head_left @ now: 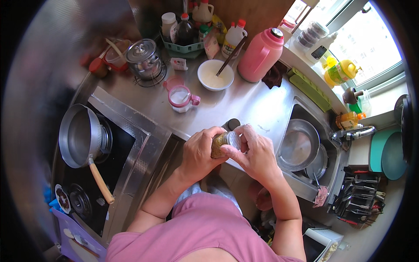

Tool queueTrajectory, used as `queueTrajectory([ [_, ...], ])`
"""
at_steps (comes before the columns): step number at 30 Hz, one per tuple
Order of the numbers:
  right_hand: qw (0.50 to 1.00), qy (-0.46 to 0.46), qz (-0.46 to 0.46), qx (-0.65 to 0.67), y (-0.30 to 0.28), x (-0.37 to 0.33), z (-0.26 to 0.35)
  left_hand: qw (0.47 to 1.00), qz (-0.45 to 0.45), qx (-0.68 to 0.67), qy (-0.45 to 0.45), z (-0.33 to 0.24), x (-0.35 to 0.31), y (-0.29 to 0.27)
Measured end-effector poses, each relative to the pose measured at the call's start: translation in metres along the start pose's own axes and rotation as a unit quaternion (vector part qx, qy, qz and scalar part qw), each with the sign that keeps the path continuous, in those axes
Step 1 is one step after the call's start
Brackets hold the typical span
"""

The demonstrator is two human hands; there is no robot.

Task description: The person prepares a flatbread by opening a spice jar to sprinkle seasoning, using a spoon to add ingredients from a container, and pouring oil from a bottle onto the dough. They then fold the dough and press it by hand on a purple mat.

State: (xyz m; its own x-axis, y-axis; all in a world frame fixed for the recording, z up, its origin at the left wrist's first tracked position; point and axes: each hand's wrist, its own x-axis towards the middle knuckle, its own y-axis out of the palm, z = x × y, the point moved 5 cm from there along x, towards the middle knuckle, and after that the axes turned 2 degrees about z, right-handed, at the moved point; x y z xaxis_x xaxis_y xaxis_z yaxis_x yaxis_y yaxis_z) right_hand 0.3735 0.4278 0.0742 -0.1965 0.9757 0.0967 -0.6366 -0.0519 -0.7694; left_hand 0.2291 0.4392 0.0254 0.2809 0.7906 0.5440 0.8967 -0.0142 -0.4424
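Note:
Close to my body, over the counter's front edge, a small clear jar (pixel 218 147) of yellowish-brown seasoning lies tilted between my hands. My left hand (pixel 196 150) is wrapped round its body. At the jar's pale, translucent end, my right hand (pixel 257 152) grips with thumb and fingers, and whitish powder or dough clings to those fingers. Whether that end is a lid cannot be made out. A small dark round cap or container (pixel 231 124) stands just beyond. Farther back are a white bowl (pixel 208 82) with pale contents and dark chopsticks (pixel 231 56), and a pink-handled clear jar (pixel 180 97) of white grains.
At left, a wooden-handled pan (pixel 80 137) sits on the black stove (pixel 118 159). A lidded steel pot (pixel 144 59), a green basket (pixel 183 49) of bottles and a pink thermos (pixel 260 56) line the back. The sink (pixel 291 114) at right holds a metal basin (pixel 299 144).

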Motion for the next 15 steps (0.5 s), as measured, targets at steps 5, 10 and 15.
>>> queueTrajectory([
  [5, 0.999, -0.038, 0.015, 0.036, -0.014, -0.005, 0.004, 0.999, 0.002, -0.014, 0.031, -0.018, 0.007, -0.004],
  [10, 0.992, -0.099, 0.029, 0.075, -0.027, -0.012, 0.006, 0.999, 0.030, 0.024, 0.027, -0.026, 0.005, -0.006],
  [15, 0.991, -0.106, 0.039, 0.067, -0.038, -0.017, 0.004, 0.995, 0.021, 0.082, 0.059, -0.036, 0.004, -0.004],
])
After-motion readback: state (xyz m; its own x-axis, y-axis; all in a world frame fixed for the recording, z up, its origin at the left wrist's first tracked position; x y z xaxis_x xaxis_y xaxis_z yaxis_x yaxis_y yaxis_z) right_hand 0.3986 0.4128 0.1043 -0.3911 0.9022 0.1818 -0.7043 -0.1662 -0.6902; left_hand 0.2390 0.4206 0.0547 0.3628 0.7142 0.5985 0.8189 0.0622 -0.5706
